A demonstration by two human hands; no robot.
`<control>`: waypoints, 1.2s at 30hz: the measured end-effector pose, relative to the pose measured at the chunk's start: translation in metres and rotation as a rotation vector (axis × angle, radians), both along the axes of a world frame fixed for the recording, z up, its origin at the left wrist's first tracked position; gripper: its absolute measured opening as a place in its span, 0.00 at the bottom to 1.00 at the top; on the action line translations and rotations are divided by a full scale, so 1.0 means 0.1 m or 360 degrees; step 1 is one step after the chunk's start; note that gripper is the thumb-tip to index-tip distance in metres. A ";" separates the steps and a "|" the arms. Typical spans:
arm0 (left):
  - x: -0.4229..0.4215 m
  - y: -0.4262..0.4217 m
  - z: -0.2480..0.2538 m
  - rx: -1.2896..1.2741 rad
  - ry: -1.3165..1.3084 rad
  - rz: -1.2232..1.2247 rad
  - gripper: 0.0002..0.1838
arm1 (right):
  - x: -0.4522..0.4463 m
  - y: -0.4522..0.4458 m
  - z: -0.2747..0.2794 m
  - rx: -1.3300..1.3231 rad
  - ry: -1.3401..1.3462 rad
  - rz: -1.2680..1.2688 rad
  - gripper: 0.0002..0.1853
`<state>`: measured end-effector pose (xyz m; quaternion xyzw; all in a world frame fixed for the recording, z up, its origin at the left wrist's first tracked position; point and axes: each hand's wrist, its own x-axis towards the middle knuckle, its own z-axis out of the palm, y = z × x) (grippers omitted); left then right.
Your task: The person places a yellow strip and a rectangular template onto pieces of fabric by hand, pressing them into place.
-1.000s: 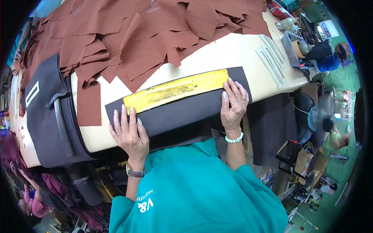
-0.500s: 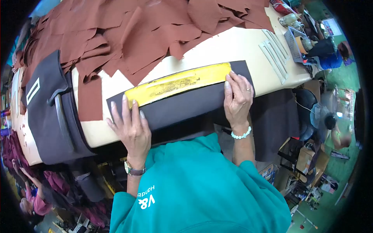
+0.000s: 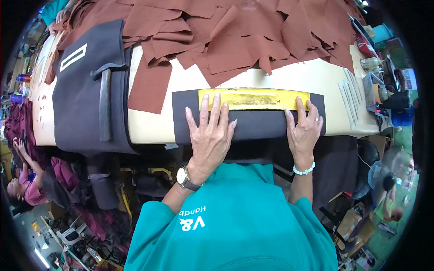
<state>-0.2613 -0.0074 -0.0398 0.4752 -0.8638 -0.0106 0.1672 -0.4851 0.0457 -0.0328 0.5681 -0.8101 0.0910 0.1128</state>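
Observation:
A long yellow template [image 3: 253, 98] with dark smudges lies across the upper part of a dark fabric piece [image 3: 257, 124] at the table's near edge. My left hand [image 3: 209, 133] rests flat with fingers spread, its fingertips on the template's left part and the fabric beside it. At the right end, my right hand [image 3: 304, 131] lies with fingers apart, fingertips on the template and palm over the fabric. Neither hand is wrapped round anything.
Brown cut pieces [image 3: 244, 40] are heaped along the far side of the cream table [image 3: 190, 81]. A hammer [image 3: 105, 99] lies on folded dark fabric [image 3: 72, 108] at left. Slotted strips [image 3: 349, 99] and a basket [image 3: 370, 92] are at right. Another person [image 3: 34, 189] is at far left.
The view has turned, so the table stands further right and more level. My left hand has moved inward along the template, away from its left end. My right hand stays near the right end.

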 end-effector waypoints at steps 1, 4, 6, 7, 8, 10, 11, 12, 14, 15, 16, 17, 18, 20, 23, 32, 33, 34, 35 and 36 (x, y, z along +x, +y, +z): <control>-0.01 0.00 -0.04 0.0020 0.0017 0.0004 0.25 | -0.01 0.01 -0.02 -0.0035 -0.0049 -0.0006 0.25; -0.04 0.02 -0.13 0.0035 0.0050 0.0001 0.25 | -0.01 0.01 -0.09 -0.0135 -0.0112 0.0003 0.25; -0.06 0.00 -0.04 0.0028 0.0011 -0.0028 0.25 | 0.00 0.01 -0.05 -0.0155 -0.0172 -0.0021 0.25; -0.07 -0.01 -0.03 -0.0004 -0.0019 -0.0059 0.25 | -0.03 0.02 -0.04 -0.0136 -0.0157 -0.0015 0.26; -0.07 -0.01 -0.03 -0.0028 -0.0072 -0.0072 0.25 | -0.02 0.02 0.01 -0.0152 -0.0159 0.0016 0.24; -0.09 -0.04 0.00 -0.0054 -0.0125 -0.0086 0.23 | -0.18 0.06 0.10 -0.0283 -0.0341 0.0042 0.20; -0.10 -0.05 -0.01 -0.0085 -0.0142 -0.0087 0.21 | -0.32 0.07 0.10 -0.0400 -0.0526 0.0049 0.18; -0.11 -0.05 -0.01 -0.0091 -0.0142 -0.0099 0.21 | -0.45 0.06 0.10 -0.0518 -0.0717 0.0071 0.17; -0.10 -0.06 0.01 -0.0094 -0.0137 -0.0111 0.21 | -0.83 0.18 0.14 -0.0641 -0.0343 -0.0154 0.11; -0.10 -0.06 0.02 -0.0093 -0.0139 -0.0118 0.21 | -1.07 0.27 0.14 -0.0683 -0.0301 -0.0268 0.10; -0.10 -0.05 0.02 -0.0093 -0.0140 -0.0122 0.21 | -1.31 0.36 0.09 -0.0734 -0.0223 -0.0352 0.10; -0.10 -0.05 0.02 -0.0093 -0.0137 -0.0123 0.21 | -1.53 0.43 0.07 -0.0804 -0.0270 -0.0444 0.09; -0.10 -0.05 0.01 -0.0100 -0.0132 -0.0118 0.21 | -1.75 0.48 0.08 -0.0803 -0.0159 -0.0480 0.09; -0.11 -0.06 0.01 -0.0091 -0.0129 -0.0120 0.22 | -2.21 0.52 0.08 -0.0738 -0.0165 -0.0547 0.10; -0.11 -0.05 0.02 -0.0083 -0.0141 -0.0108 0.22 | -2.82 0.48 0.06 -0.0652 -0.0223 -0.0500 0.12; -0.14 -0.02 0.07 -0.0052 -0.0171 -0.0072 0.21 | -3.34 0.41 -0.13 -0.0294 -0.0371 -0.0419 0.21; -0.14 -0.02 0.07 -0.0051 -0.0173 -0.0075 0.21 | -3.25 0.44 -0.08 -0.0323 -0.0406 -0.0449 0.21; -0.13 -0.02 0.08 -0.0049 -0.0176 -0.0082 0.21 | -3.19 0.46 -0.05 -0.0350 -0.0443 -0.0485 0.21; -0.13 -0.02 0.08 -0.0046 -0.0177 -0.0082 0.21 | -3.17 0.49 -0.04 -0.0323 -0.0407 -0.0503 0.21; -0.13 -0.03 0.08 -0.0044 -0.0175 -0.0084 0.21 | -3.15 0.52 -0.03 -0.0295 -0.0369 -0.0523 0.20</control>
